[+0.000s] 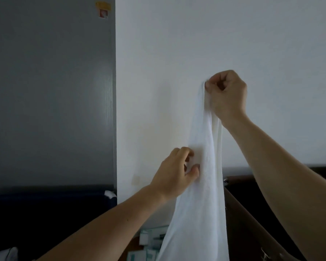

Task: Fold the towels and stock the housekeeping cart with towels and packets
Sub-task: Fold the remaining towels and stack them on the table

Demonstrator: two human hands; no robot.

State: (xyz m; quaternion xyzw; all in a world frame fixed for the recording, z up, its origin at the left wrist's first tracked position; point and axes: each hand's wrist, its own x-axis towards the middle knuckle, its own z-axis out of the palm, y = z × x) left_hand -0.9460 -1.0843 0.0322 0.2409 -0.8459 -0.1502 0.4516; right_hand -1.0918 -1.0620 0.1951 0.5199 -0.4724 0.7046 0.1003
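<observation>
A white towel (pixel 199 185) hangs long and bunched in front of a white wall. My right hand (pixel 227 95) is raised high and grips the towel's top end in a fist. Lower down, my left hand (pixel 174 174) pinches the towel's left edge between thumb and fingers. The towel's lower end runs out of view at the bottom. Several pale green and white packets (pixel 149 245) lie below, partly hidden behind the towel and my left forearm.
A grey door (pixel 51 91) with a small sticker stands to the left of the white wall (pixel 177 44). A dark brown cart frame (pixel 252 213) slopes down at the right. A dark surface (pixel 36 213) lies at the lower left.
</observation>
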